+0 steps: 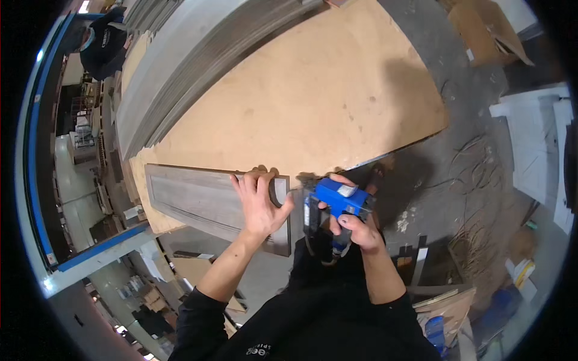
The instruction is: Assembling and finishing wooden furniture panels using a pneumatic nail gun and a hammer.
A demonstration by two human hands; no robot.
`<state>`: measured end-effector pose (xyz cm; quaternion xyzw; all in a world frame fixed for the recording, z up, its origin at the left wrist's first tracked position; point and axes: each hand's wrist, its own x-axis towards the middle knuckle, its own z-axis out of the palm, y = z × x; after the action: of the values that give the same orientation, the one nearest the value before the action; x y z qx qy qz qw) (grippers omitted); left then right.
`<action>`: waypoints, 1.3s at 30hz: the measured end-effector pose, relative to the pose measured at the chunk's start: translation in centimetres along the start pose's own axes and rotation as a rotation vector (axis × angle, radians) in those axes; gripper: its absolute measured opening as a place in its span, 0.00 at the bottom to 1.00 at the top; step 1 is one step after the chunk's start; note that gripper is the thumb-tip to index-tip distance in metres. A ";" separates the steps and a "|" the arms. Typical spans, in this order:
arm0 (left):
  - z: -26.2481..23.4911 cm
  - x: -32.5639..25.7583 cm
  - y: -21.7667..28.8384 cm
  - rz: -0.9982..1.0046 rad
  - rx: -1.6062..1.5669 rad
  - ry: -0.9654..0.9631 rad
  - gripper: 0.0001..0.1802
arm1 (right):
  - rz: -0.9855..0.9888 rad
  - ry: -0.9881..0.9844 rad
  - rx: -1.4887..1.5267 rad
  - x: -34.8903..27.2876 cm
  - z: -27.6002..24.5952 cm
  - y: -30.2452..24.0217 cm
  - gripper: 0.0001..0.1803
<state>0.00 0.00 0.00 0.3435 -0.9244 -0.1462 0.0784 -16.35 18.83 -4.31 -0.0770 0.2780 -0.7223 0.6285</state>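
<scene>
Beneath spread fingers of left hand (262, 207), grey panel (201, 200) overhangs bench (289, 108); right of those fingers, right hand (359, 233) grips blue power tool (338, 196).

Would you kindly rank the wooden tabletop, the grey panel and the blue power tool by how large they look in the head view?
1. Wooden tabletop
2. Grey panel
3. Blue power tool

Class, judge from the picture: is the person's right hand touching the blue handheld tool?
Touching. The head view shows the right hand gripping the blue handheld tool, with thumb and fingers bent around it.
</scene>
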 end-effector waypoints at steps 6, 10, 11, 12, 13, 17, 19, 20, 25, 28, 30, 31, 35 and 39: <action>-1.6 0.5 0.5 -0.034 0.010 0.092 0.33 | -0.219 0.191 -0.532 -0.8 8.4 -14.2 0.46; -2.2 -1.0 -0.8 -0.121 -0.004 0.091 0.34 | -0.478 0.090 -1.464 5.9 14.4 -17.6 0.43; -2.4 -1.6 -0.4 -0.141 -0.034 0.103 0.35 | -0.506 0.006 -1.474 7.7 14.4 -17.2 0.43; -2.6 -2.4 0.2 -0.187 -0.068 0.153 0.34 | -0.511 0.036 -1.612 10.5 12.2 -16.5 0.41; -2.3 -2.5 1.4 -0.220 -0.115 0.206 0.34 | -0.530 0.084 -1.760 13.3 10.5 -16.9 0.40; -2.7 -9.7 3.2 -0.557 -0.224 0.543 0.34 | -0.673 0.056 -2.062 17.4 10.0 -12.7 0.38; -2.2 -13.5 3.6 -0.777 -0.173 0.664 0.36 | -0.558 0.066 -2.023 17.3 13.0 -10.0 0.34; -1.6 -14.5 4.5 -0.928 -0.152 0.730 0.38 | -0.717 -0.160 -1.811 18.4 10.3 -7.8 0.28; 2.2 -16.5 5.1 -1.249 -1.118 0.680 0.39 | -0.820 -0.460 -1.979 14.8 10.2 3.3 0.17; -0.5 -15.8 7.3 -1.242 -1.115 0.812 0.38 | -0.806 -0.357 -1.830 13.5 9.0 4.2 0.18; 3.2 -18.4 7.4 -1.171 -0.944 0.936 0.37 | -0.247 -0.387 -1.890 12.5 8.2 4.6 0.19; 3.1 -19.8 7.4 -1.162 -0.949 0.933 0.37 | -0.253 -0.378 -1.893 11.2 7.5 5.3 0.19; 1.9 -28.4 5.8 -1.261 -1.123 0.745 0.35 | 0.073 -0.224 -1.607 3.4 7.1 8.7 0.23; -4.3 -40.3 1.2 -1.269 -1.374 0.477 0.35 | 0.601 -0.402 -1.061 0.7 9.0 15.8 0.28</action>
<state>30.64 26.42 2.63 0.6790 -0.2394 -0.5967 0.3544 1.36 14.58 -4.82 -0.4302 0.4840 -0.2504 0.7197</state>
